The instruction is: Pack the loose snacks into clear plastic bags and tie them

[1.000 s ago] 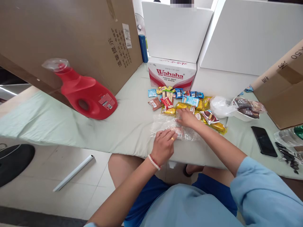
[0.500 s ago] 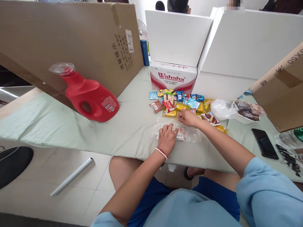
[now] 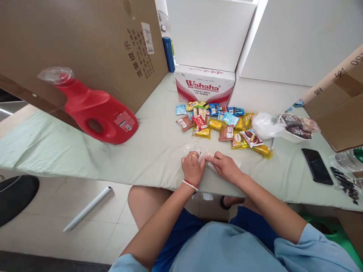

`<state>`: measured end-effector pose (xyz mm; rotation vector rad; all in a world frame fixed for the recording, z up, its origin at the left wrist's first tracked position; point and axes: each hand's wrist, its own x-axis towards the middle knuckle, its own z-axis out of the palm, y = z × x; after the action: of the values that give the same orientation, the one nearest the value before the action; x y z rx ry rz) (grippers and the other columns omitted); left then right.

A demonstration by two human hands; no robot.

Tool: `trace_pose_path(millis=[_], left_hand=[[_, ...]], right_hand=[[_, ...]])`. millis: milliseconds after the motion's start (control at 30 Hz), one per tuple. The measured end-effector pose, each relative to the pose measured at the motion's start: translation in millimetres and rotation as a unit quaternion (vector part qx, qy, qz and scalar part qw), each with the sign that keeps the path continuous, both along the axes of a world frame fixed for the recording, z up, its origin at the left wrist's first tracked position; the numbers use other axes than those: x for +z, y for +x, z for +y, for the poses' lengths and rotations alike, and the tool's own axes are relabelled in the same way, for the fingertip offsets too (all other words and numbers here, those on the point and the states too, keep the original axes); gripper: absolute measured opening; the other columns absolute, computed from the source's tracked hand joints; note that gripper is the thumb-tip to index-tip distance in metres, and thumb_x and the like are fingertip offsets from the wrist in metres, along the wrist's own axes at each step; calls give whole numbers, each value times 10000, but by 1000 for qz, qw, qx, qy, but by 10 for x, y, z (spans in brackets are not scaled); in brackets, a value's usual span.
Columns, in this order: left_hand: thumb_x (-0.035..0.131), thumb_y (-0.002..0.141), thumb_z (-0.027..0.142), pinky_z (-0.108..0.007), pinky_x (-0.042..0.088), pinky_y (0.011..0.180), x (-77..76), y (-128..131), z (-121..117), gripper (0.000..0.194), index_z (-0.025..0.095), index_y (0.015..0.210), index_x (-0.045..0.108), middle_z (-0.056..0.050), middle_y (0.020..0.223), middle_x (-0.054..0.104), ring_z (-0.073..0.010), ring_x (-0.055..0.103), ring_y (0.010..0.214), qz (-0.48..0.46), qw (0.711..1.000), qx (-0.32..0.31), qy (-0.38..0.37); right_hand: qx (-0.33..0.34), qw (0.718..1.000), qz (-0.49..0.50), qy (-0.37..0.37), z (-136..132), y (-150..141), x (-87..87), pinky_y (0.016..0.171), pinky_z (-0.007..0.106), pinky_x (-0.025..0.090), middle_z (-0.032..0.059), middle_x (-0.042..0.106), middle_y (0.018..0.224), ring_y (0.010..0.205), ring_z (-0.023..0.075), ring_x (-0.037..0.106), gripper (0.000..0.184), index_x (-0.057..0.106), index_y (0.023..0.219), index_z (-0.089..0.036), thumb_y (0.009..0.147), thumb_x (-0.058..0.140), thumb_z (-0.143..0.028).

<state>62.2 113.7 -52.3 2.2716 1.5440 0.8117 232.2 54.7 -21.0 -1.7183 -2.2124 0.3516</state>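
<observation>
Back came my right hand (image 3: 225,166) from the snack packets (image 3: 217,124), met my left hand (image 3: 193,168) at the clear plastic bag (image 3: 210,155), both pinched its crumpled film, bag lay on the covered table (image 3: 159,151), nearside of the snacks, red jug (image 3: 106,111) stood well leftward.

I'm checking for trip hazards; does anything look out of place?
Yes: a long white tube lies loose on the pale tiled floor, left of the seated person, where feet could catch it.
</observation>
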Motion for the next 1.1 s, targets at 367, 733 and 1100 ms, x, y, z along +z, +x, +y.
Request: trace_pose_path(millis=[367,733,1100], left_hand=[[462,990,486,-398,445,1059,8,-307,592,353,199,1186,524,-118,1263,591,-225,576,1186,-281,929,213,-117],[828,576,540,-307,456,672,354,-389,866,421,191,705,633,-14,666,650,-222,627,727,-91,929,-100,-344],[638,829,313,-314,531,760,481,-171,152,120,213,844,704,-21,853,647,-170,616,777,-165,958,-127,-194]], right_hand=[[5,999,-15,-38,-111,-45,-83,715,257,368,47,600,995,854,190,497,454,641,1399,-325,1036,415,-170],[0,999,-7,-37,-101,-65,-36,658,281,303,46,626,1028,867,201,518,388,695,1307,-375,1053,442,-225],[12,997,58,-40,-26,-98,-75,768,296,391,73,612,1029,929,226,538,344,752,1181,-289,1027,463,-184]])
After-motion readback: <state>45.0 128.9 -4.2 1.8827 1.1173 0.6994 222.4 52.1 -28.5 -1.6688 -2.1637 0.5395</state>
